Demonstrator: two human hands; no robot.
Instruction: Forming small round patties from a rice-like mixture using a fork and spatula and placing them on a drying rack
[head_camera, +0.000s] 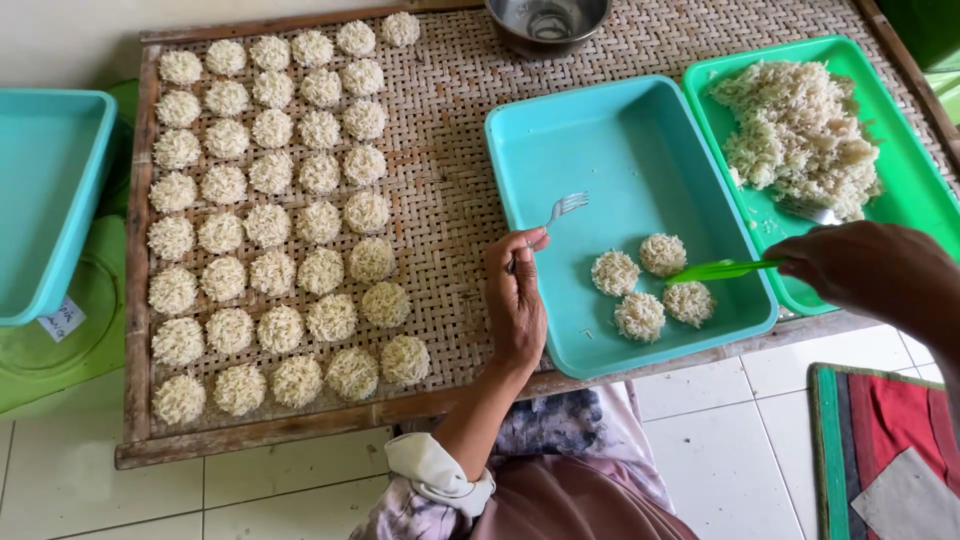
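Observation:
My left hand (516, 300) holds a metal fork (560, 212) by its handle over the near left corner of a teal tray (560, 140). My right hand (875, 270) grips a green plastic utensil (722, 269) whose tip points at several round noodle nests (650, 285) lying in the tray. A green tray (900, 140) to the right holds a loose pile of noodles (800, 130) with another fork (812, 212) stuck in it. Rows of finished noodle nests (270, 210) fill the left part of a woven bamboo rack (450, 150).
A steel bowl (546, 22) stands at the rack's far edge. Another teal tray (45, 190) sits left of the rack on a green stool (60, 350). White floor tiles (720, 440) lie below, with a red and green mat (890, 440) at the lower right.

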